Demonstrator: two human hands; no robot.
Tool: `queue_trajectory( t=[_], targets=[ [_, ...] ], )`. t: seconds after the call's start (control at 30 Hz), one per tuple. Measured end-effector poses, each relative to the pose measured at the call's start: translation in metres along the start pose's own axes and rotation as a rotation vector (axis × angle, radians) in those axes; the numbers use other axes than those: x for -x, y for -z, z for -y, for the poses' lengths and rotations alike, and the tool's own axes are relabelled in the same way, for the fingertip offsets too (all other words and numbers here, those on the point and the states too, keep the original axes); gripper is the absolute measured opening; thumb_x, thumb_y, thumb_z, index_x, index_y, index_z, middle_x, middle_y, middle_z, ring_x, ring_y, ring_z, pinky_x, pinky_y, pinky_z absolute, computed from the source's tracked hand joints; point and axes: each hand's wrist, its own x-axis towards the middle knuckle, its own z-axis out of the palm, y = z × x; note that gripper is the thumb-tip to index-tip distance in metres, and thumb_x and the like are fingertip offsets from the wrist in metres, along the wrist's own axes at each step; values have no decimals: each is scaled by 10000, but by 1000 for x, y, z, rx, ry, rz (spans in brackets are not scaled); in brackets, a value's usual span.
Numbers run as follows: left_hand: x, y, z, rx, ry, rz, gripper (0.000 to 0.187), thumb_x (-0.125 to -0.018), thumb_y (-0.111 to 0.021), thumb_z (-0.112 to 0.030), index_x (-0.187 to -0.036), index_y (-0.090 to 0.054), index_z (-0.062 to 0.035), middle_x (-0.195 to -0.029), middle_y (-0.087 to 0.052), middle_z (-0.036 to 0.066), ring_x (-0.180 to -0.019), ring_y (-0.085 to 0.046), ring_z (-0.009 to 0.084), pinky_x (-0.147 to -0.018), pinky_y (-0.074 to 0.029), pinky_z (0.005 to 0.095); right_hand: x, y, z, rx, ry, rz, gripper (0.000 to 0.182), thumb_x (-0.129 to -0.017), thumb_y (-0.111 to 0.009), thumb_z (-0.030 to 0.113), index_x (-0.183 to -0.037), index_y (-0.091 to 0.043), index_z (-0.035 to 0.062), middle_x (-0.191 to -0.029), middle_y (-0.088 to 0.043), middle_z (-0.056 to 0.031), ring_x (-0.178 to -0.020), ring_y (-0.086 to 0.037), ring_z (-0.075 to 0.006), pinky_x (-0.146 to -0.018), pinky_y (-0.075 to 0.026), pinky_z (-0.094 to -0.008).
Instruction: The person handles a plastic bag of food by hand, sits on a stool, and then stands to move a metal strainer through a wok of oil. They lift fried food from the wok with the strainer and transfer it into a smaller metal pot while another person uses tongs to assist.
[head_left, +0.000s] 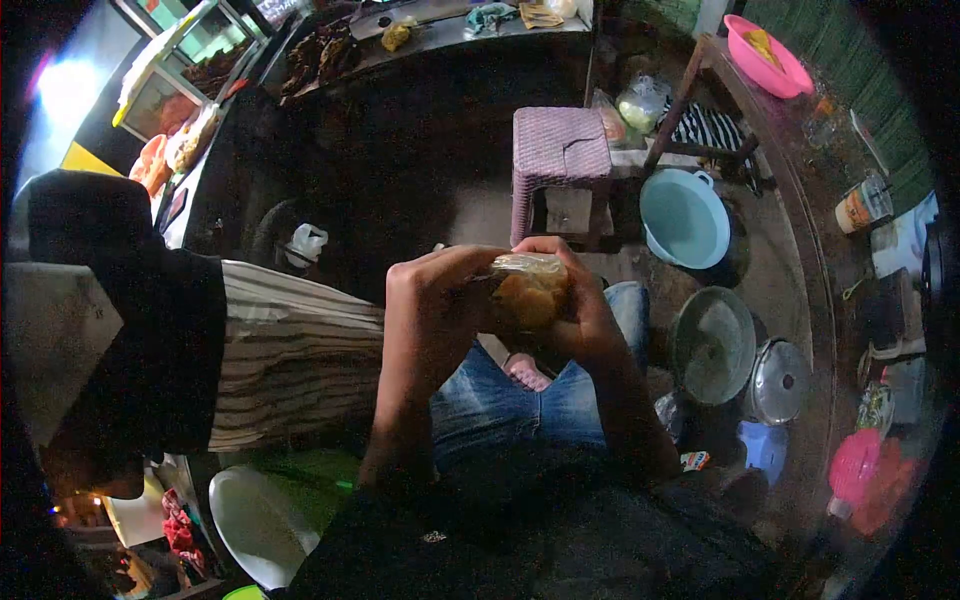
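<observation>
Both my hands are raised in front of me over my jeans. Between them is a clear plastic bag (532, 288) holding orange-yellow fried food. My left hand (435, 285) grips the bag's left side with curled fingers. My right hand (583, 300) wraps around its right side and top. The bag's lower part is hidden by my fingers.
A person in a striped shirt (290, 350) sits close at my left. Ahead stands a purple stool (560, 150), with a light blue basin (685, 218), a grey bowl (712, 345) and a pot lid (778, 380) on the ground at the right. A pink bowl (768, 55) rests on a table.
</observation>
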Motion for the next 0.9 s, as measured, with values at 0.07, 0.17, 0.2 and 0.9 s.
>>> queue_trajectory(
  t=[0.07,0.17,0.2,0.9],
  targets=[
    [0,-1,-2,-68,-73,-43,210,-679,-599,70,-880,-643,30,-794,-651,142,-701,-649,177,-594,-504,263,-2,-4,3,-76,2,-8,500,-733,-670,52,-1169,-425,48,-1115,-501,-80,-1044,-508,-151,-881,-432,-279],
    [2,-5,-6,-70,-67,-109,155,-693,-630,9,-846,-652,22,-773,-660,113,-699,-639,145,-623,-495,250,-1,-12,9,-68,61,-28,471,-735,-624,10,-1163,-429,43,-1110,-502,-82,-1013,-512,-144,-867,-437,-271],
    [2,-6,-8,-52,-47,-133,136,-701,-644,-21,-831,-658,16,-763,-665,100,-700,-635,128,-640,-492,243,0,-13,7,-83,55,-50,450,-744,-601,9,-1160,-432,42,-1109,-503,-83,-1001,-514,-143,-862,-438,-270],
    [8,-20,-13,-41,-244,-334,63,-741,-580,23,-798,-600,43,-713,-589,109,-619,-593,164,-546,-449,255,7,-26,15,53,173,-115,578,-732,-665,128,-1227,-381,37,-1122,-502,-141,-1039,-506,-208,-880,-418,-316]
  ],
)
